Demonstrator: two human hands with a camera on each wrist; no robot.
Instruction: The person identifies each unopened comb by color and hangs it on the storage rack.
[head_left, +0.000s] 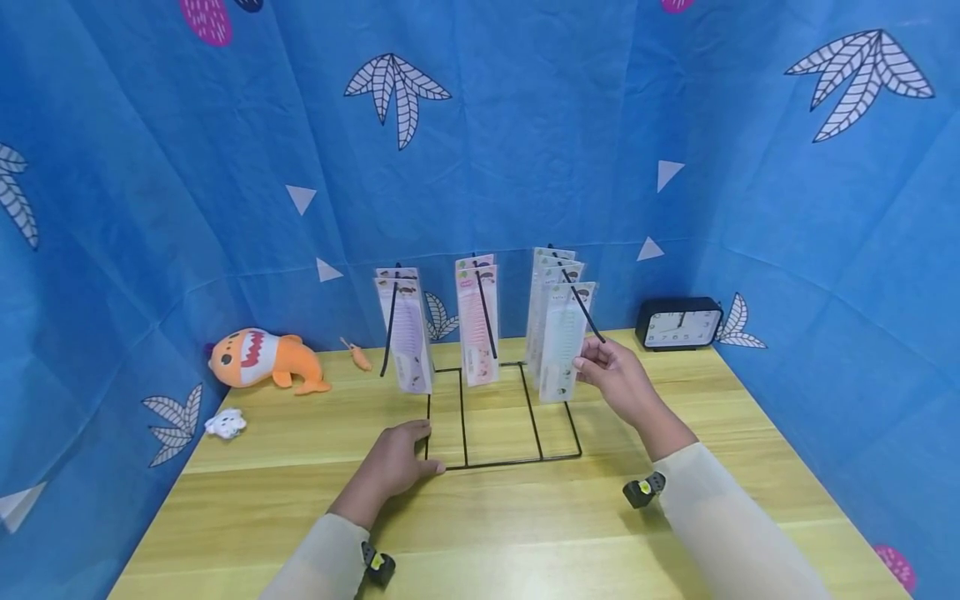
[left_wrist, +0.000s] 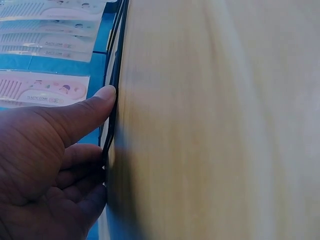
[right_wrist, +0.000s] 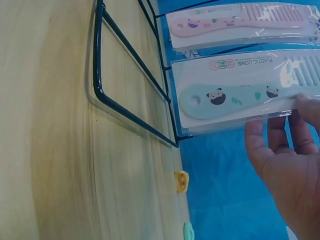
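A black wire display rack stands on the table with packaged combs hanging from its three arms. My right hand pinches the lower edge of the front packaged green comb, thumb in front and fingers behind in the right wrist view. More green packs hang behind it. Packaged pink combs hang on the middle arm, packaged purple combs on the left one. My left hand grips the rack's front left corner, the thumb on the wire in the left wrist view.
An orange shark plush, a small orange item and a small white toy lie at the left. A black clock stands at the back right. Blue patterned cloth hangs around the table.
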